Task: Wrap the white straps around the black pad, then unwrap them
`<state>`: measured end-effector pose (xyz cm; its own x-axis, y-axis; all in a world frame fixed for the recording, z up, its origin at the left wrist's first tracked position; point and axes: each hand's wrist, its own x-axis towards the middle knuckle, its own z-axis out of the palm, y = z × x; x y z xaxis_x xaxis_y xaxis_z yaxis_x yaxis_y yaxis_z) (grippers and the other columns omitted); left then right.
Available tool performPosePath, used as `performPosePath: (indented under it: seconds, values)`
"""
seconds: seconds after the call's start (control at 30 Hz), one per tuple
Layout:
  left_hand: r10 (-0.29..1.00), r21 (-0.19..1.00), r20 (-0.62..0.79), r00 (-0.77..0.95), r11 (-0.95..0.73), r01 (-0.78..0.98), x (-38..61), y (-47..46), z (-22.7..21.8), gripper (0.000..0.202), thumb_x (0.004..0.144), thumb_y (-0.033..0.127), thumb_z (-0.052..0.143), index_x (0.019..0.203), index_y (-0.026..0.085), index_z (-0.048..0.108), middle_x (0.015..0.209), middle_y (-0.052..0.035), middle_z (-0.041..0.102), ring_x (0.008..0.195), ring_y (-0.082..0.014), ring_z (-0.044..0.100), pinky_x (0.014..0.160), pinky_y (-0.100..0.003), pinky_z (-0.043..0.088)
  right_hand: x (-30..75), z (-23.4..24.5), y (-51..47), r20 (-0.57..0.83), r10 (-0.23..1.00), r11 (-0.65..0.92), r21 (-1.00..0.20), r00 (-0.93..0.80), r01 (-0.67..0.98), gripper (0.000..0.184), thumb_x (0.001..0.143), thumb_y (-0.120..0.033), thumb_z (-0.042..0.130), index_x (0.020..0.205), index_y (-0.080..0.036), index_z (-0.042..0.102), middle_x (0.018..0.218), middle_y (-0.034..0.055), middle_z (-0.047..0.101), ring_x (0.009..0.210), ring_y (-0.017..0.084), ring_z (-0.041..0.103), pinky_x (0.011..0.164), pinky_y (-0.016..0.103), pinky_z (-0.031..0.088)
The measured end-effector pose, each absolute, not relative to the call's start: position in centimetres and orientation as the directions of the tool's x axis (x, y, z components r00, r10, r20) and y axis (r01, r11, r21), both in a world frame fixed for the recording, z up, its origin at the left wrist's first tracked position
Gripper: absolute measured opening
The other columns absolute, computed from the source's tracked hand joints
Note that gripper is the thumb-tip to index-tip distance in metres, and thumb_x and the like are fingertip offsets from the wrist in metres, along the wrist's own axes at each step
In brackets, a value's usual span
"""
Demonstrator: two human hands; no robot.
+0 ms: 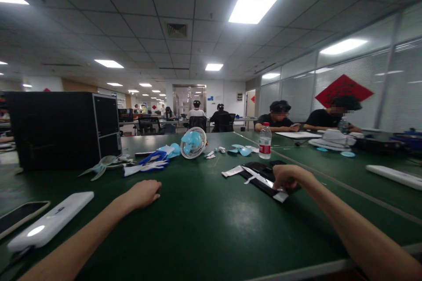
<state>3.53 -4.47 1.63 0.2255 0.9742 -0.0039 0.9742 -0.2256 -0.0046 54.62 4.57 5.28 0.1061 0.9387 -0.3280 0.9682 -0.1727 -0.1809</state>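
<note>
My left hand (144, 193) rests on the green table (204, 219), fingers curled under with nothing in them. My right hand (287, 177) reaches to a flat black object (260, 174) with white strips across it and closes its fingers on its near end. Past my left hand lie blue and white gloves (148, 166) and a pale green fan blade (102, 166). A small white and blue desk fan (193, 142) stands further back in the middle.
A black box (62, 129) stands at back left. A white power bank (51, 224) and a phone (20, 216) lie at near left. A water bottle (265, 141) stands behind the black object. Several people sit at the far tables.
</note>
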Motion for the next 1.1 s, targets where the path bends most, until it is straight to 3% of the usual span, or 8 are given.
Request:
performPosePath:
  seconds: [0.23,0.43,0.63,0.73,0.9,1.0,1.1]
  values:
    - [0.974,-0.027,-0.004,0.226,-0.226,0.974,3.7,-4.6,1.7,0.024,0.081,0.034,0.052,0.1,0.022,0.062,0.105,-0.0077,0.066,0.094,-0.0229,0.062,0.076,-0.033,0.049,54.9,6.3,3.9,-0.268,0.964,-0.056,-0.201,0.0,0.978,0.012,0.058,-0.02,0.072,0.061,-0.014,0.062,0.052,0.0007,0.052,0.043,0.011,0.047,0.041,0.023,0.036]
    - [0.973,-0.032,-0.002,0.232,-0.232,0.972,3.6,-4.3,1.5,0.025,0.081,0.035,0.053,0.1,0.022,0.061,0.106,-0.0081,0.066,0.096,-0.0235,0.062,0.076,-0.033,0.048,56.9,7.9,4.1,-0.16,0.97,0.103,-0.422,-0.185,0.901,0.017,0.064,-0.029,0.066,0.07,-0.014,0.065,0.055,-0.0021,0.05,0.047,0.008,0.042,0.043,0.02,0.03]
    - [0.976,-0.01,0.002,0.219,-0.219,0.976,3.8,-4.5,1.7,0.024,0.081,0.035,0.053,0.099,0.022,0.062,0.105,-0.0077,0.066,0.094,-0.0226,0.062,0.077,-0.033,0.048,56.3,8.5,3.8,0.083,0.963,0.258,-0.552,-0.256,0.793,0.028,0.069,-0.042,0.062,0.071,-0.014,0.06,0.059,-0.0013,0.051,0.052,0.01,0.044,0.048,0.022,0.033]
    - [0.976,-0.006,0.0,0.218,-0.218,0.976,3.8,-4.6,1.8,0.024,0.081,0.035,0.053,0.099,0.022,0.062,0.105,-0.0081,0.066,0.093,-0.0224,0.062,0.077,-0.033,0.048,54.6,8.9,4.7,0.251,0.95,0.287,-0.464,-0.186,0.838,0.025,0.077,-0.037,0.055,0.075,-0.013,0.062,0.063,0.0017,0.057,0.057,0.012,0.05,0.053,0.022,0.037]
    - [0.976,-0.005,0.005,0.219,-0.219,0.976,3.9,-4.8,1.8,0.024,0.082,0.034,0.053,0.1,0.022,0.062,0.105,-0.0081,0.065,0.093,-0.0225,0.062,0.077,-0.033,0.049,50.2,9.3,7.5,0.492,0.864,0.148,-0.045,-0.107,0.988,0.023,0.084,-0.028,0.051,0.085,-0.012,0.067,0.086,0.0124,0.068,0.082,0.022,0.063,0.068,0.027,0.042]
    - [0.976,-0.011,0.01,0.218,-0.218,0.976,3.9,-4.7,1.8,0.023,0.081,0.034,0.053,0.099,0.022,0.062,0.104,-0.0077,0.066,0.093,-0.0223,0.062,0.077,-0.033,0.049,47.2,8.9,9.1,0.471,0.87,0.102,0.115,-0.145,0.988,0.025,0.089,-0.022,0.046,0.095,-0.009,0.066,0.098,0.0192,0.067,0.093,0.028,0.063,0.075,0.033,0.045]
    - [0.975,-0.006,0.006,0.224,-0.224,0.975,3.8,-4.8,1.9,0.024,0.081,0.034,0.053,0.099,0.022,0.062,0.105,-0.0078,0.065,0.093,-0.0219,0.062,0.078,-0.033,0.049,44.6,7.9,10.2,0.393,0.907,0.109,0.134,-0.153,0.985,0.024,0.089,-0.023,0.052,0.104,-0.008,0.064,0.104,0.0196,0.064,0.095,0.027,0.062,0.078,0.035,0.047]
